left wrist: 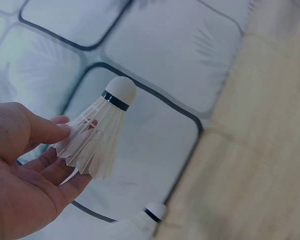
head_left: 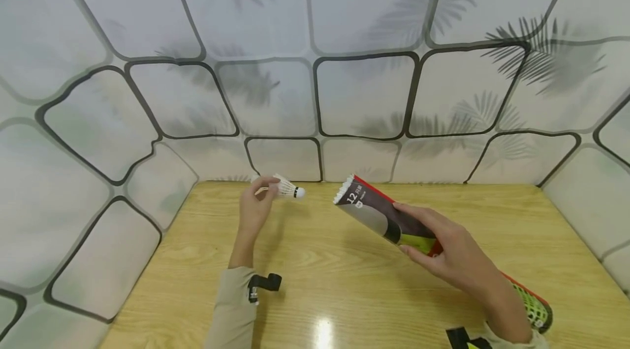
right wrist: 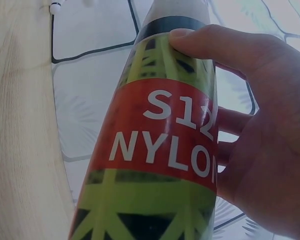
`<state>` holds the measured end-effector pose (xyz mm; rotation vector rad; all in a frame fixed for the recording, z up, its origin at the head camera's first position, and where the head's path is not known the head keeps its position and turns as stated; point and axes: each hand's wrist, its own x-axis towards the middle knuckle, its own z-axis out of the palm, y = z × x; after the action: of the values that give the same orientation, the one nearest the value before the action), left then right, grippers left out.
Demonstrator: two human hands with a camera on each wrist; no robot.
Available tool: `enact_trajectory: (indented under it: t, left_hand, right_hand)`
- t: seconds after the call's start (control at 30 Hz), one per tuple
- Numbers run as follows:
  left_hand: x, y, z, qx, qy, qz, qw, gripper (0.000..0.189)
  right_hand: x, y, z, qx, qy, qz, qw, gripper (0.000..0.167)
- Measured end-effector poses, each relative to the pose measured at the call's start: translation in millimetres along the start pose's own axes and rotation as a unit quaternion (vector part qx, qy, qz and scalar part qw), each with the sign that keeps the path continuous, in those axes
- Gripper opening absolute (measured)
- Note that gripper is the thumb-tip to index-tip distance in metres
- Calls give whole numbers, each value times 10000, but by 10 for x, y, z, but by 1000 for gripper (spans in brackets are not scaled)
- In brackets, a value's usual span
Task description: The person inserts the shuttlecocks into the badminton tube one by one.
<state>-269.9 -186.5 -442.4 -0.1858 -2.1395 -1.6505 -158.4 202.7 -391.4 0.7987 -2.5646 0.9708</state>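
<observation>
My left hand (head_left: 256, 204) pinches a white shuttlecock (head_left: 287, 187) by the edge of its skirt, left of centre. In the left wrist view, the rounded tip of this held shuttlecock (left wrist: 121, 91) points up, with a dark band below it. A second shuttlecock (left wrist: 154, 212) shows partly at the bottom of that view; I cannot separate it in the head view. My right hand (head_left: 455, 250) grips a printed shuttlecock tube (head_left: 374, 209) round its middle, tilted with its far end up and left. White scalloped edges show at that end. The tube's red label (right wrist: 155, 130) reads NYLON.
A light wood tabletop (head_left: 305, 272) lies under both hands. Behind it and along the sides stands a pale wall covering (head_left: 364, 97) with dark stone outlines and leaf prints. Black straps (head_left: 266, 282) sit around the wrists over light sleeves.
</observation>
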Motion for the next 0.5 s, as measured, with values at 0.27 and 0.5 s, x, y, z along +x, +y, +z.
enact_trajectory:
  t: [0.27,0.5]
  left_hand:
    - [-34,420,-104,-672,132,552,9961,13]
    - [-97,635,-123,-909,192,704,9932,14]
  right_hand:
    - [14,-14,-11,-89,77,-110,9999,74]
    - [4,-17,-2,-27,49,-100,9999,74]
